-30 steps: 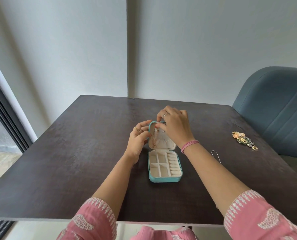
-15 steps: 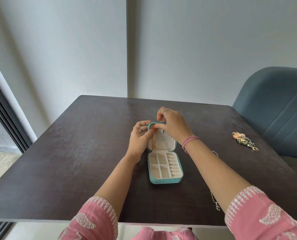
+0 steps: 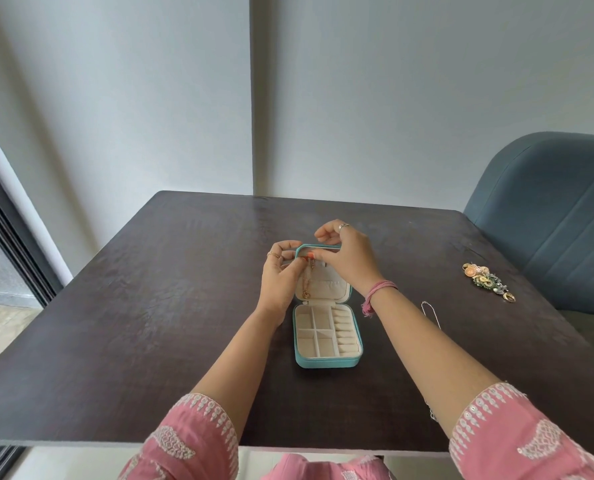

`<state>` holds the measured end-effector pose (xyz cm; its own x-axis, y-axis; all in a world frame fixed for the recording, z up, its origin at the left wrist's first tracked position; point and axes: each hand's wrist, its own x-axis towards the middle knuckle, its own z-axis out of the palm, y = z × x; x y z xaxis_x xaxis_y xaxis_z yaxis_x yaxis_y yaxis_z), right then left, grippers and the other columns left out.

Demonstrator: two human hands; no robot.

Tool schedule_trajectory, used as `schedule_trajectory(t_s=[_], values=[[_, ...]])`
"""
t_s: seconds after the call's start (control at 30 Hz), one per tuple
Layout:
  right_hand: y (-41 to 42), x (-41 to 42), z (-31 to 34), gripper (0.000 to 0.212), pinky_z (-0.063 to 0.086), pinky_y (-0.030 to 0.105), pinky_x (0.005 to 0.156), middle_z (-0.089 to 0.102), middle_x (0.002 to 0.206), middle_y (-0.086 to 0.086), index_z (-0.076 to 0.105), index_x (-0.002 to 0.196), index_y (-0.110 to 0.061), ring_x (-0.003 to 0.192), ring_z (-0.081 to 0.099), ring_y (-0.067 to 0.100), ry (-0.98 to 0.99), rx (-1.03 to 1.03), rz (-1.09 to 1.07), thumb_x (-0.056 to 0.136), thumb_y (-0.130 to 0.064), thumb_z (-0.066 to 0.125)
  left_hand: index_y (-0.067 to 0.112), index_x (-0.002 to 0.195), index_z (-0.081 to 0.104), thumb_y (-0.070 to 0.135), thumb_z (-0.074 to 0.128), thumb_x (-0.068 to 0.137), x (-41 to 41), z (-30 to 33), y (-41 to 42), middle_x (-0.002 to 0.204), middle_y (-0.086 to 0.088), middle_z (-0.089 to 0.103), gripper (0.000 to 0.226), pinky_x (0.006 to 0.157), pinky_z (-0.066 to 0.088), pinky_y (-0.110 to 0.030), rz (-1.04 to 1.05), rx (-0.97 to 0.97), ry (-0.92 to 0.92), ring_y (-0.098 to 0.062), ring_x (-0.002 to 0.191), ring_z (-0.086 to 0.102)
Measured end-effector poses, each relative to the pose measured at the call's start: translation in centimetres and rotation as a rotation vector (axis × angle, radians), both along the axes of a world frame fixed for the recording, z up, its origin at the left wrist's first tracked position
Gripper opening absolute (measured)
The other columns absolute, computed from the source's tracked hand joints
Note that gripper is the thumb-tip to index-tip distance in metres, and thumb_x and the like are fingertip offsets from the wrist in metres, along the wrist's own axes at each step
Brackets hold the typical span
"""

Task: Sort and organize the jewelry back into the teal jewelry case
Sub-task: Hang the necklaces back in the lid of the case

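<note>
While both hands close in at the lid's top edge, mid-frame, the left hand (image 3: pixel 281 271) and right hand (image 3: pixel 344 258) pinch the gold necklace (image 3: pixel 307 282), their fingers curled tight, hooking it inside the teal jewelry case (image 3: pixel 326 362); silver chain (image 3: pixel 430 315) and ornate brooch pile (image 3: pixel 487 280) wait at right on the tabletop (image 3: pixel 150 306).

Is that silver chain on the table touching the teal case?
Apart. The head view shows the silver chain lying right of the case, with the right forearm and bare dark table between them.

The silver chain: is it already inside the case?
No, the silver chain lies on the table, right of the open case.
</note>
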<state>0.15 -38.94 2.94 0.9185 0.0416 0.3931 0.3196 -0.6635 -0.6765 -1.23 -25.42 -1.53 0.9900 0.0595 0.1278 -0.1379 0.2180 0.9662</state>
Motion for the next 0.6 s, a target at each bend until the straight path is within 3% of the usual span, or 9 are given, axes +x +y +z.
schedule_trajectory(t_s=[0.3,0.43,0.6], values=[[-0.21,-0.44,-0.35,0.039,0.046,0.013,0.067,0.065,0.092,-0.005,0.063,0.099,-0.018,0.083,0.06,0.003,0.19,0.317,-0.054,0.068,-0.023,0.085,0.016,0.105,0.055,0.005,0.056,0.09,-0.14,0.17,-0.08,0.095,-0.007,0.066,0.019,0.064,0.054,-0.02,0.012,0.025,0.006,-0.01,0.078,0.063],[-0.31,-0.52,-0.35,0.038,0.046,0.014,0.07,0.062,0.091,-0.008,0.062,0.098,-0.02,0.082,0.057,0.001,0.171,0.256,-0.067,0.068,-0.024,0.085,0.018,0.104,0.055,0.001,0.054,0.089,-0.32,0.24,-0.06,0.093,-0.007,0.066,0.023,0.061,0.054,-0.019,0.014,0.015,0.019,-0.004,0.07,0.064],[-0.31,-0.68,-0.78,0.039,0.049,0.023,0.08,0.062,0.101,-0.003,0.061,0.1,-0.021,0.093,0.057,0.009,0.142,0.169,-0.06,0.068,-0.022,0.085,0.026,0.103,0.057,0.001,0.055,0.089,-0.8,0.24,0.05,0.102,-0.008,0.068,0.028,0.065,0.056,-0.025,0.008,0.017,0.019,-0.011,0.08,0.066]])
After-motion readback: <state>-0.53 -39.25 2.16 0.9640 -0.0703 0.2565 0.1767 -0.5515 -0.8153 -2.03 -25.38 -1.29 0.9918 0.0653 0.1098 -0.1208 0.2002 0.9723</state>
